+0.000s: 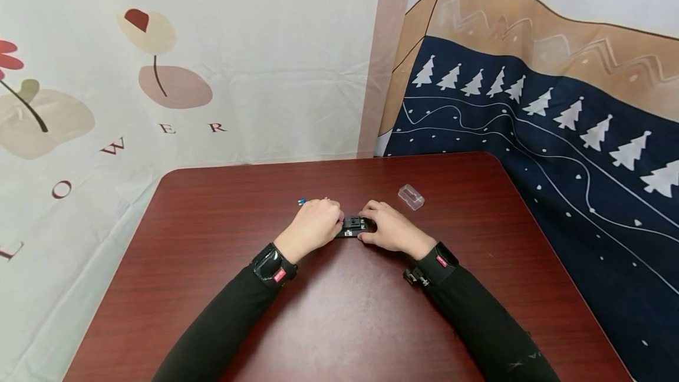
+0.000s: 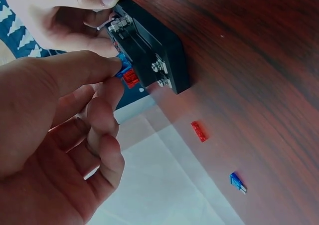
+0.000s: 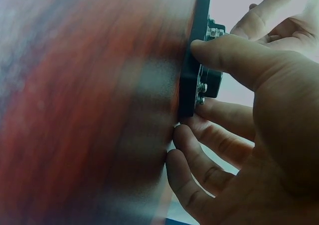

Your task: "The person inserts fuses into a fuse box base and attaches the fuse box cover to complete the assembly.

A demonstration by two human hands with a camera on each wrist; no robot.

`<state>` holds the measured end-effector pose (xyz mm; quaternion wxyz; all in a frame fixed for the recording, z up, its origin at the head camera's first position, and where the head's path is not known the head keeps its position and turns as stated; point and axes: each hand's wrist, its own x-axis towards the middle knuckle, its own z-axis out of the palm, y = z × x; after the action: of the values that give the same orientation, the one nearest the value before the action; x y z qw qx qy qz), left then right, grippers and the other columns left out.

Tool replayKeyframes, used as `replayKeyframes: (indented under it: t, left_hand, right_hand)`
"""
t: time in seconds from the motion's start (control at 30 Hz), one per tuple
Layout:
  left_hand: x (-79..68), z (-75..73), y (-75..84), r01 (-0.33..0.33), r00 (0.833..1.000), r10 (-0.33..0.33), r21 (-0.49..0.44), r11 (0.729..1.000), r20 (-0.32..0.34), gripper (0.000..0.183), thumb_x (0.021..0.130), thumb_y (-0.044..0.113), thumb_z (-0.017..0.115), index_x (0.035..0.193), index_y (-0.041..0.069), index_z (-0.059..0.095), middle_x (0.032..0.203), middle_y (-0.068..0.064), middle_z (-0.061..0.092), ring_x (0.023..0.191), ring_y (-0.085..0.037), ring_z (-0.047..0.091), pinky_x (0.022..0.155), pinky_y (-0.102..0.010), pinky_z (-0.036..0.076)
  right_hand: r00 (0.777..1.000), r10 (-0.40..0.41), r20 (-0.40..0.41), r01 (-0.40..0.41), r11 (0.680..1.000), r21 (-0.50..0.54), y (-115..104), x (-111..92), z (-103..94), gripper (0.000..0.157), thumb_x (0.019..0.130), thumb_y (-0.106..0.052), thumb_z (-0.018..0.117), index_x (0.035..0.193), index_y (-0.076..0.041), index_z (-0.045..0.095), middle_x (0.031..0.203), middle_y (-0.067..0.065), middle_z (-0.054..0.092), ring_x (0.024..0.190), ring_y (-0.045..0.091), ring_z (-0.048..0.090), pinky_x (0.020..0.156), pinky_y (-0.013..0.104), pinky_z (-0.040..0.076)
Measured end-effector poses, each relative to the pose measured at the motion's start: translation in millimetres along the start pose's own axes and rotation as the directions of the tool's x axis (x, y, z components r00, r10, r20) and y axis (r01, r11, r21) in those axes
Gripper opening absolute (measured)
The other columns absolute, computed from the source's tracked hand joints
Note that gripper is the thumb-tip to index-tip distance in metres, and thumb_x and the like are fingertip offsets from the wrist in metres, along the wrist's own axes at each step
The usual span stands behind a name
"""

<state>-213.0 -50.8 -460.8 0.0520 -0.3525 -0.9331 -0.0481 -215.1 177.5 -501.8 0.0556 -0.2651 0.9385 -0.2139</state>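
Note:
A black fuse block (image 1: 352,226) with metal screw terminals lies on the table between my hands. My left hand (image 1: 314,223) pinches a blue blade fuse (image 2: 123,63) at the top of the block, between thumb and forefinger. Beside that fuse, a red blade fuse (image 2: 130,79) sits in the block. My right hand (image 1: 389,229) grips the block at its right end; in the right wrist view its thumb and fingers hold the black base (image 3: 188,80) by its sides. How deep the blue fuse sits is hidden by the fingers.
A loose red fuse (image 2: 198,131) and a loose blue fuse (image 2: 237,182) lie on the table beyond my left hand. A clear plastic cover (image 1: 411,197) stands behind my right hand. Printed cloths hang behind the brown table (image 1: 239,193).

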Motion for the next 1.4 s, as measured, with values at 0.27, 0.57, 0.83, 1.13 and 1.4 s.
replayKeyframes:
  t: [0.27, 0.57, 0.83, 1.13, 1.4]
  left_hand:
    - [0.3, 0.0, -2.2, 0.001, 1.0, -0.001, -0.011, 1.0, -0.013, 0.019, 0.093, 0.017, 0.071, 0.073, 0.018, 0.073, 0.077, 0.001, 0.068, 0.068, -0.019, 0.064, 0.064, -0.04, 0.054]
    - [-0.3, -1.1, -4.7, 0.009, 1.0, -0.01, -0.034, 0.999, -0.012, 0.018, 0.091, 0.017, 0.072, 0.073, 0.018, 0.072, 0.076, 0.002, 0.066, 0.067, -0.016, 0.06, 0.064, -0.038, 0.053]
    - [1.4, 1.0, -5.0, 0.001, 1.0, -0.001, -0.032, 1.0, 0.004, 0.015, 0.092, 0.017, 0.071, 0.077, 0.018, 0.074, 0.078, 0.003, 0.067, 0.067, -0.014, 0.058, 0.064, -0.036, 0.052]
    - [2.1, 3.6, -4.4, -0.005, 1.0, 0.004, -0.04, 0.999, -0.012, 0.015, 0.09, 0.015, 0.072, 0.075, 0.017, 0.072, 0.078, 0.003, 0.066, 0.068, -0.015, 0.062, 0.067, -0.039, 0.055]
    - [1.8, 5.6, -4.3, 0.0, 1.0, 0.0, -0.033, 0.999, -0.012, 0.019, 0.091, 0.015, 0.07, 0.073, 0.019, 0.07, 0.077, 0.004, 0.065, 0.07, -0.016, 0.063, 0.07, -0.041, 0.057]
  right_hand:
    - [1.0, -0.011, -0.005, 0.011, 1.0, -0.002, -1.7, 0.4, -0.9, 0.047, 0.088, -0.033, 0.081, 0.128, -0.009, 0.073, 0.122, 0.003, 0.063, 0.11, 0.023, 0.058, 0.095, 0.043, 0.051]
    - [1.0, -0.015, -0.005, 0.015, 1.0, 0.004, -1.7, 1.3, -0.7, 0.046, 0.088, -0.033, 0.081, 0.127, -0.01, 0.074, 0.121, 0.003, 0.064, 0.108, 0.023, 0.058, 0.093, 0.042, 0.05]
    - [1.0, 0.0, 0.022, 0.001, 1.0, -0.02, -0.5, 1.9, -2.3, 0.046, 0.089, -0.036, 0.081, 0.127, -0.011, 0.073, 0.12, 0.002, 0.063, 0.108, 0.022, 0.059, 0.093, 0.042, 0.05]
    - [0.999, -0.002, 0.052, 0.005, 0.998, -0.059, -1.5, 3.9, -3.5, 0.049, 0.09, -0.038, 0.079, 0.129, -0.01, 0.073, 0.12, 0.002, 0.062, 0.108, 0.022, 0.059, 0.093, 0.041, 0.051]
    - [0.999, -0.005, 0.049, 0.008, 0.999, -0.051, -2.8, 3.3, -4.7, 0.048, 0.09, -0.036, 0.079, 0.129, -0.009, 0.072, 0.12, 0.003, 0.062, 0.108, 0.023, 0.06, 0.093, 0.042, 0.051]
